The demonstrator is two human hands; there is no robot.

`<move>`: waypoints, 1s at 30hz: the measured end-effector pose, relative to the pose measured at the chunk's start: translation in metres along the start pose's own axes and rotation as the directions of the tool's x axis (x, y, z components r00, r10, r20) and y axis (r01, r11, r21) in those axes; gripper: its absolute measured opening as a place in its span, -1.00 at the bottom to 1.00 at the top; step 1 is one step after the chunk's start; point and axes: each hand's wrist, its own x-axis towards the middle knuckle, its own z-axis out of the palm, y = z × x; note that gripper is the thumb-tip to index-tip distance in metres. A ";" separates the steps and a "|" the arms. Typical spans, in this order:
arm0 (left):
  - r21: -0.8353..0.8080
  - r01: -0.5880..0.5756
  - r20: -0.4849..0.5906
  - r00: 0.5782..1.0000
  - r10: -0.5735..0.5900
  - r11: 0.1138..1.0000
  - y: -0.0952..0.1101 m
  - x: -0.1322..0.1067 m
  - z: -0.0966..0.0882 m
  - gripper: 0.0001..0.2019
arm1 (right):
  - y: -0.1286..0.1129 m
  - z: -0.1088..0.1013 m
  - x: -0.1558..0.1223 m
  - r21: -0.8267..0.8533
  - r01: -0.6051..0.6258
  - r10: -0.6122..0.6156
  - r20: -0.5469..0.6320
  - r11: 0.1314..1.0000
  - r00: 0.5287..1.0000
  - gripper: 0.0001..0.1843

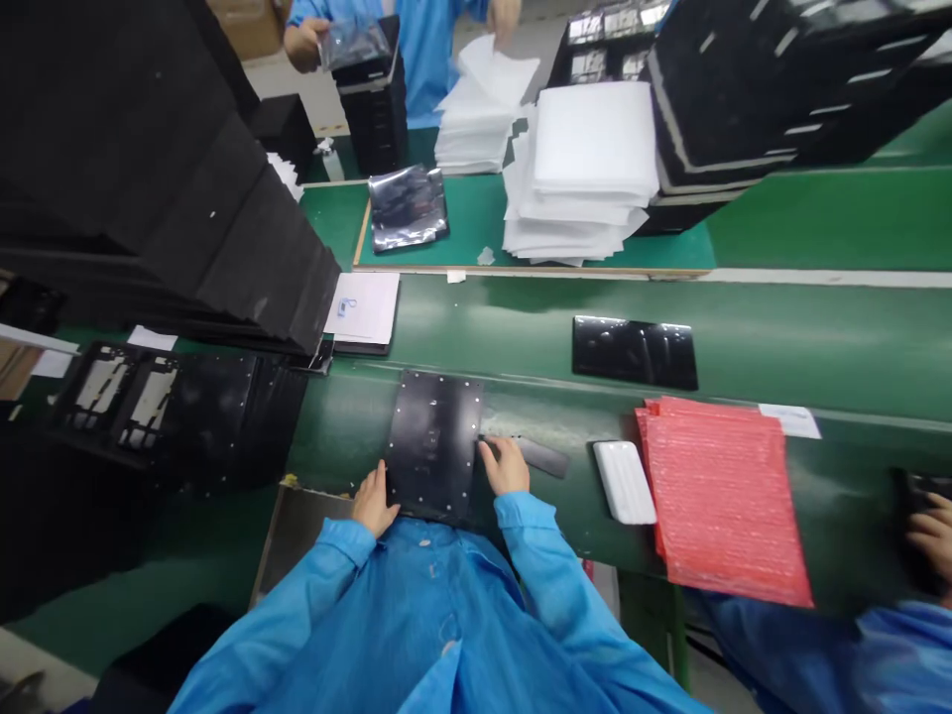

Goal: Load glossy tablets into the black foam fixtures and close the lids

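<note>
- The black plate (433,446) with small holes around its edge lies flat on the green belt (491,342), right in front of the person.
- The left hand (374,501) is at the plate's near left corner. It touches the plate and is not in a fist. I cannot tell if it grips.
- The right hand (504,466) is at the plate's right edge, with its fingers open and a thin dark strip (539,456) just beside them. I cannot tell if it grips either.
- One plate is in the hands now. Nothing lies on top of it.
- A shiny black sheet (635,352) lies on the belt, past the plate and to the right.
- A white foam block (625,483) and a pile of red bubble bags (721,501) lie right of the plate.
- Far past the plate, tall stacks of white foam sheets (587,169) are high, so many are left.
- A co-worker's hand (306,45) holds a clear bag far past the plate.
</note>
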 end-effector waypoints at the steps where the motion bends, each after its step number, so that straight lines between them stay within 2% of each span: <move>1: -0.005 0.049 0.028 0.998 -0.049 0.999 0.001 0.002 0.001 -0.18 | 0.000 0.001 0.015 -0.016 0.037 -0.037 -0.002 0.999 0.999 -0.48; 4: 0.048 0.106 0.072 0.991 -0.109 0.993 0.002 0.008 0.001 -0.32 | -0.011 0.009 0.062 -0.038 0.072 -0.072 0.022 0.997 0.997 -0.39; 7: 0.133 0.085 0.090 0.991 -0.098 0.987 0.004 0.006 0.000 -0.56 | -0.024 0.021 0.092 -0.118 0.006 0.001 0.053 0.993 0.999 -0.42; 9: 0.148 0.059 0.102 0.992 -0.075 0.987 0.006 0.002 0.001 -0.66 | -0.026 0.026 0.097 -0.153 -0.017 0.024 0.042 0.988 0.999 -0.45; 12: 0.150 -0.012 0.115 0.993 -0.006 0.989 0.010 -0.002 0.001 -0.70 | -0.017 0.026 0.095 -0.174 0.001 0.001 0.009 0.985 1.000 -0.43; 14: 0.136 -0.075 0.120 0.991 0.059 0.988 0.007 -0.001 -0.012 -0.72 | -0.009 0.023 0.094 -0.192 0.038 -0.038 0.001 0.981 0.999 -0.42; 15: 0.124 -0.110 0.125 0.988 0.095 0.986 0.001 0.000 -0.025 -0.75 | -0.007 0.022 0.094 -0.207 0.070 -0.074 -0.012 0.976 0.997 -0.41; 17: 0.096 -0.193 0.050 0.981 0.189 0.976 -0.027 0.002 -0.067 -0.78 | -0.009 0.024 0.091 -0.260 0.153 -0.183 -0.095 0.953 0.978 -0.40; 18: 0.087 -0.222 -0.059 0.972 0.228 0.971 -0.049 0.002 -0.094 -0.77 | -0.014 0.029 0.087 -0.282 0.194 -0.238 -0.131 0.940 0.962 -0.40; 19: 0.081 -0.234 -0.212 0.946 0.246 0.969 -0.076 0.003 -0.124 -0.74 | -0.023 0.037 0.080 -0.289 0.238 -0.287 -0.140 0.927 0.948 -0.41; 20: 0.072 -0.207 -0.410 0.886 0.219 0.976 -0.106 0.003 -0.153 -0.69 | -0.035 0.048 0.071 -0.274 0.282 -0.323 -0.117 0.919 0.939 -0.43; 21: 0.026 -0.126 -0.576 0.809 0.118 0.992 -0.136 0.004 -0.180 -0.67 | -0.051 0.064 0.058 -0.233 0.321 -0.344 -0.063 0.918 0.937 -0.44; 22: -0.053 -0.021 -0.696 0.718 -0.022 0.998 -0.166 0.006 -0.203 -0.63 | -0.070 0.083 0.043 -0.170 0.346 -0.348 0.016 0.923 0.937 -0.44; 23: -0.153 0.088 -0.748 0.641 -0.174 0.984 -0.192 0.008 -0.219 -0.58 | -0.090 0.105 0.027 -0.089 0.348 -0.338 0.112 0.933 0.935 -0.42; 24: -0.253 0.185 -0.746 0.588 -0.313 0.950 -0.213 0.011 -0.229 -0.53 | -0.112 0.129 0.010 -0.006 0.317 -0.309 0.206 0.948 0.929 -0.37; 25: -0.330 0.254 -0.716 0.560 -0.417 0.909 -0.228 0.014 -0.232 -0.47 | -0.134 0.153 -0.007 0.071 0.256 -0.265 0.311 0.964 0.912 -0.29; 26: -0.389 0.293 -0.673 0.557 -0.486 0.874 -0.237 0.016 -0.230 -0.41 | -0.155 0.176 -0.022 0.143 0.177 -0.221 0.412 0.974 0.884 -0.21; 28: -0.503 0.266 -0.587 0.593 -0.551 0.822 -0.241 0.017 -0.215 -0.35 | -0.192 0.214 -0.043 0.257 -0.005 -0.145 0.560 0.966 0.816 -0.13; 30: -0.665 0.121 -0.505 0.654 -0.564 0.737 -0.234 0.012 -0.193 -0.39 | -0.219 0.232 -0.050 0.343 -0.149 -0.105 0.622 0.927 0.776 -0.13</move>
